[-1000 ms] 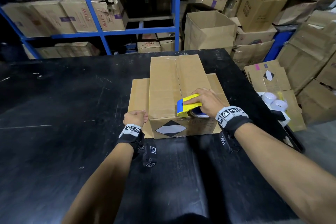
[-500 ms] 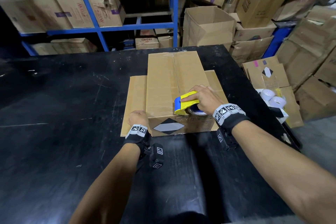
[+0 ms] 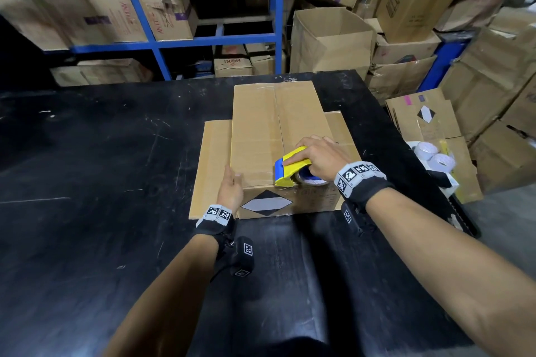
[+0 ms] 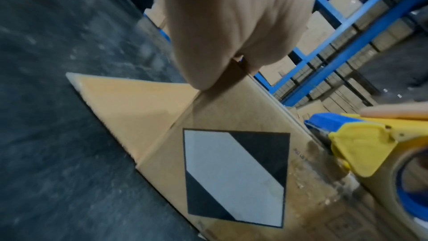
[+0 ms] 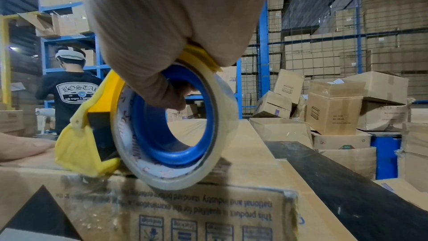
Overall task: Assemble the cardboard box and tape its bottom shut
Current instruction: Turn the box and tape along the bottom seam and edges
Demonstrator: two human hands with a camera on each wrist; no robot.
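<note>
- Cardboard box [image 3: 278,139] lies bottom-up at the bench's [image 3: 101,182] far right.
- Our right hand [image 3: 322,158] grips the tape dispenser [image 3: 291,166] at the near seam, starting tape.
- Our left hand [image 3: 232,188], fingers straight, braces the near-left corner.

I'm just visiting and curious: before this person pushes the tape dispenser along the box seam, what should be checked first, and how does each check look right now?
1. Dispenser gripped firmly: ok. The right hand holds the tape dispenser, thumb through the roll's blue core.
2. Dispenser at the start of the seam: ok. It sits at the near edge of the cardboard box, on the centre seam.
3. Box steadied: ok. The left hand presses flat on the near left corner.
4. Flaps closed flush: ok, they meet along the seam.
5. Tape end stuck down on the near wall: cannot tell, that area is blurred.
6. Path ahead free: ok, nothing lies on the seam.
</note>
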